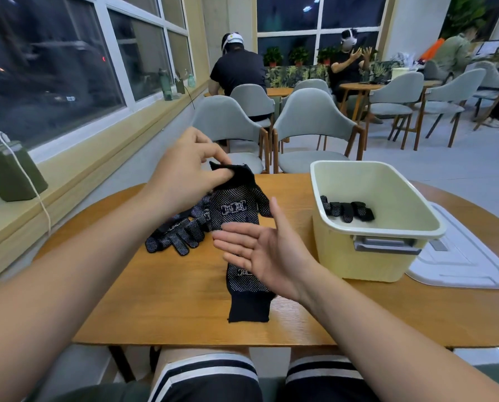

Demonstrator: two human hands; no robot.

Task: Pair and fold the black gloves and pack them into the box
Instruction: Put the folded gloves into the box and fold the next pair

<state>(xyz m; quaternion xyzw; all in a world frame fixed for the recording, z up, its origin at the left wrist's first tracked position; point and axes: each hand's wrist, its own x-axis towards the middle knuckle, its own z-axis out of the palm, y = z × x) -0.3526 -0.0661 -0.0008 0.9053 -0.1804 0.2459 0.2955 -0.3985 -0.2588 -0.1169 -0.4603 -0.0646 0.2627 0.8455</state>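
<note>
My left hand (186, 169) pinches the cuff of a black dotted glove (236, 204) and holds it up over the wooden table (170, 285). My right hand (267, 250) is open, palm up, with straight fingers under that glove's lower part. Beneath my right hand a second black glove (248, 297) lies flat on the table, cuff toward me. More black gloves (178, 230) lie in a loose pile to the left. The cream plastic box (370, 250) stands at the right with a folded pair of gloves (348, 211) inside.
The box's white lid (468, 265) lies on the table right of the box. Grey chairs (312, 132) stand just beyond the table's far edge. A green device with a white cable (13, 172) sits on the window ledge at left. People sit at tables further back.
</note>
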